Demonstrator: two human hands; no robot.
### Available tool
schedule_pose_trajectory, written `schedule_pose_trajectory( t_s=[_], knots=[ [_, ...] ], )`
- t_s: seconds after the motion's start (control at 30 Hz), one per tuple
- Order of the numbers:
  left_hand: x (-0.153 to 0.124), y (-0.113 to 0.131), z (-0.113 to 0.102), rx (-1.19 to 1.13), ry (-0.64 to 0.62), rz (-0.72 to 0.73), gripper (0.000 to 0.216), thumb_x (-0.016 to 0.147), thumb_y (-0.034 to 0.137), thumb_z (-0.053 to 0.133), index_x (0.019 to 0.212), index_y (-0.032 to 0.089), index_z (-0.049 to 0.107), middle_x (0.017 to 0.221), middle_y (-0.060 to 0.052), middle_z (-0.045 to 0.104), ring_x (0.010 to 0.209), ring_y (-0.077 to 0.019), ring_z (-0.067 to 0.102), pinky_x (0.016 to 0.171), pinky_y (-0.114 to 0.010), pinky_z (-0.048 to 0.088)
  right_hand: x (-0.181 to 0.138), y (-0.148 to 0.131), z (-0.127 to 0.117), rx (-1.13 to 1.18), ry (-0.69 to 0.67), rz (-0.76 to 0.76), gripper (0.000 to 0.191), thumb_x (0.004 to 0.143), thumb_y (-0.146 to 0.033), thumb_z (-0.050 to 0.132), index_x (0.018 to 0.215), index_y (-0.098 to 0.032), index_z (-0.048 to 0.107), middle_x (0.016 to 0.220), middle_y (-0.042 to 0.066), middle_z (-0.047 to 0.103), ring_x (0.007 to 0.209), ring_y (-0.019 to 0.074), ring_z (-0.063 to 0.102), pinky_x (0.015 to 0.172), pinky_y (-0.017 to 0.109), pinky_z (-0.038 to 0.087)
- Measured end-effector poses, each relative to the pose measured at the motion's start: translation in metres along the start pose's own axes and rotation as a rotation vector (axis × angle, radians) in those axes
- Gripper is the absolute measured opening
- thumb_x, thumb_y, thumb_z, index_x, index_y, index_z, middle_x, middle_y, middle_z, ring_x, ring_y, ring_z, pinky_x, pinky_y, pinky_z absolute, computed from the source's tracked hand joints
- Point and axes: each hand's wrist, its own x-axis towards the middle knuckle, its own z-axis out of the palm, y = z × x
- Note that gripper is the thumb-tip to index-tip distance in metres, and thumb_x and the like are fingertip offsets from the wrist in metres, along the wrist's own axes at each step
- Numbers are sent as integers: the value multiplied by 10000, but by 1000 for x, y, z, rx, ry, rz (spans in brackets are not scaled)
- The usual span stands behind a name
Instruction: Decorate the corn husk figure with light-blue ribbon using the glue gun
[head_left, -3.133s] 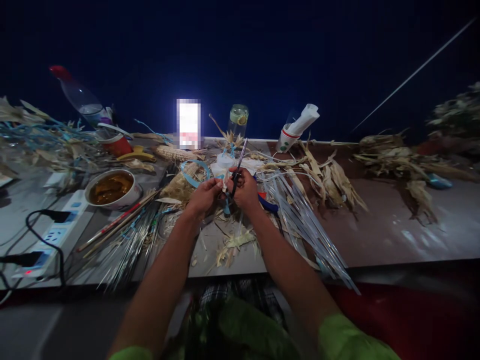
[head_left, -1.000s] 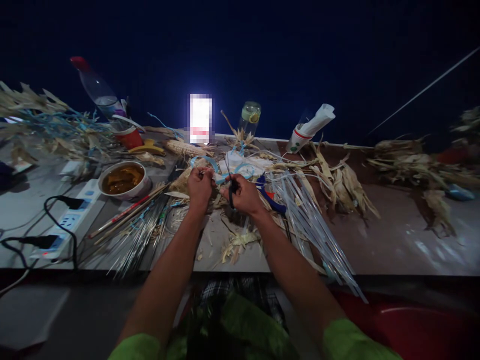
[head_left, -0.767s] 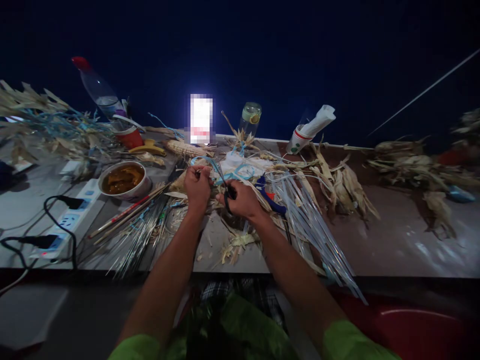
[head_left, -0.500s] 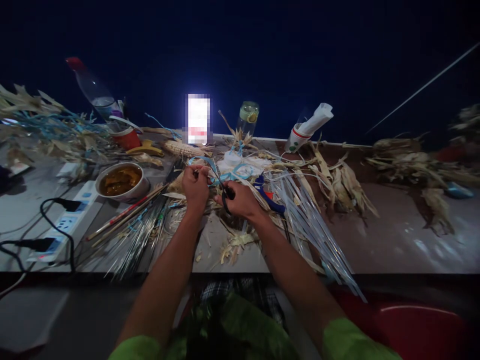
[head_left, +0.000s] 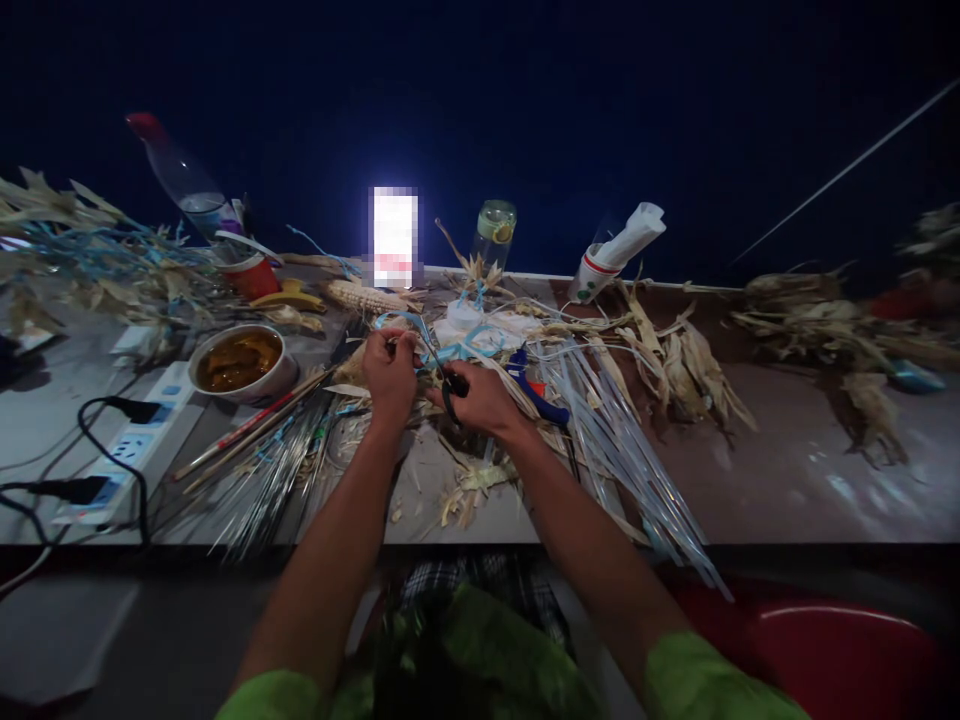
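Fingers of my right hand (head_left: pixel 484 398) are wrapped round the black handles of a pair of scissors (head_left: pixel 452 385), whose blades point up and left toward my other hand. My left hand (head_left: pixel 391 372) is closed in a pinch on a light blue ribbon (head_left: pixel 390 320), which loops above its fingers. More of the ribbon lies tangled just beyond my hands. A blue glue gun (head_left: pixel 546 397) rests right beside my right hand. Past the scissors stands a small husk flower (head_left: pixel 477 275) over a white round piece (head_left: pixel 463 316).
Clear glue sticks (head_left: pixel 630 450) fan out to the right, near dried corn husks (head_left: pixel 694 365). Thin wires (head_left: pixel 281 480), a bowl of brown liquid (head_left: pixel 241 365) and a power strip (head_left: pixel 131 450) lie left. Behind are a corncob (head_left: pixel 367 297), a glass jar (head_left: pixel 495 235) and a paper cup (head_left: pixel 598 268).
Both hands stay nearly where they were, with the scissors and ribbon held as before. The whole view shifts very slightly.
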Motion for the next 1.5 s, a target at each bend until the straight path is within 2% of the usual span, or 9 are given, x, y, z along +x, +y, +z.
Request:
schedule_pose_trajectory(
  t_s=[0.23, 0.6, 1.0, 1.13, 1.33, 1.5],
  knots=[
    [1, -2, 0, -29, -5, -4, 138, 738, 293, 569, 767, 178, 499, 605, 54, 521, 442, -69, 494, 449, -196, 378, 1, 4, 2, 43, -14, -36, 255, 708, -377, 594, 866, -185, 648, 698, -14, 626, 636, 111, 537, 588, 205, 378],
    [1, 3, -3, -28, -18, 6, 132, 746, 292, 575, 769, 179, 510, 563, 60, 515, 442, -71, 496, 461, -190, 374, 2, 10, 3, 99, -18, -34, 296, 709, -422, 595, 864, -177, 653, 711, -11, 626, 661, 115, 533, 591, 202, 372],
    [3, 1, -4, -1, -29, 23, 125, 741, 282, 579, 769, 179, 514, 509, 69, 501, 426, -72, 491, 466, -187, 376, 2, 12, -2, 139, -63, -38, 242, 719, -391, 567, 782, -170, 645, 607, -37, 529, 580, 85, 456, 526, 184, 323],
    [3, 2, -4, 1, -39, 12, 119, 742, 281, 575, 771, 183, 513, 496, 71, 500, 425, -76, 490, 462, -188, 371, 3, 9, -4, 258, -1, 52, 275, 674, -403, 610, 818, -170, 639, 599, -40, 519, 552, 81, 445, 511, 189, 333],
    [3, 0, -3, -76, -78, -61, 129, 745, 299, 569, 741, 186, 505, 472, 65, 500, 421, -82, 472, 454, -194, 362, 6, -1, -6, 626, 97, 169, 392, 636, -473, 645, 864, -168, 553, 561, -55, 474, 514, 77, 441, 486, 199, 351],
    [0, 1, -3, -87, -91, -71, 131, 748, 300, 567, 736, 182, 511, 506, 59, 505, 461, -72, 482, 497, -188, 385, 7, 4, 1, 645, 114, 153, 439, 626, -503, 661, 893, -177, 539, 601, -52, 493, 543, 78, 479, 510, 200, 375]
  ],
)
